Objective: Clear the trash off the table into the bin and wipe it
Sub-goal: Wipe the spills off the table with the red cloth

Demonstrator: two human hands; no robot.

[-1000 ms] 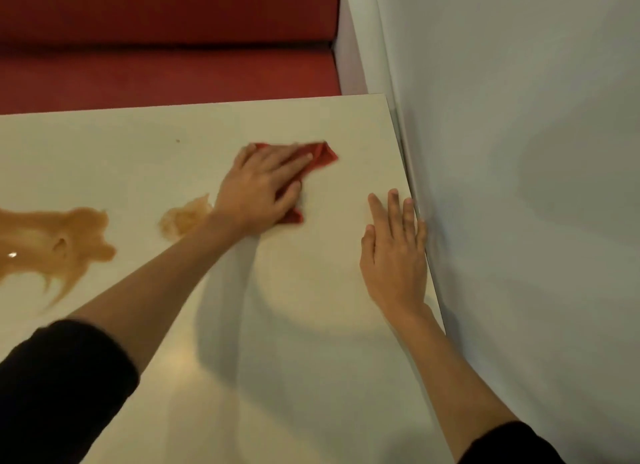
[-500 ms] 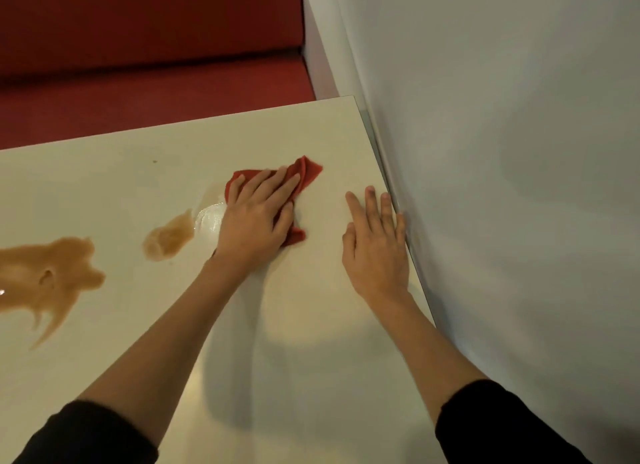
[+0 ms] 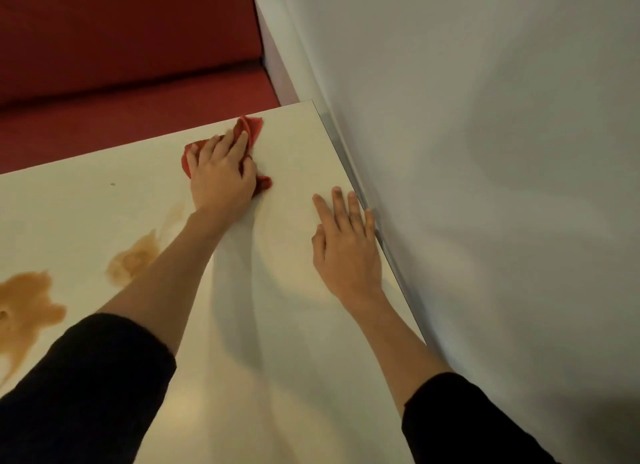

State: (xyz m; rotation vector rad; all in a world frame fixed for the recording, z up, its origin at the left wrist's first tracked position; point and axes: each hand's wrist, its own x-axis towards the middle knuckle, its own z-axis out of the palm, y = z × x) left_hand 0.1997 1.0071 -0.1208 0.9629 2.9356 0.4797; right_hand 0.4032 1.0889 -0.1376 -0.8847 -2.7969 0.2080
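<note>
Left hand (image 3: 221, 176), fingers flat, presses the cloth (image 3: 252, 128) at the far edge of the surface (image 3: 294, 359); right hand (image 3: 346, 245) rests flat, holding nothing. Overlapping strokes toward the brown spills (image 3: 133, 261) serve best.

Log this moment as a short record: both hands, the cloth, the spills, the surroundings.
left hand: presses the red cloth onto the table near its far edge
right hand: flat on the table, beside the wall
spills: large brown spill at left edge of view, small brown spill beside the left forearm
background: red bench beyond the table
</note>
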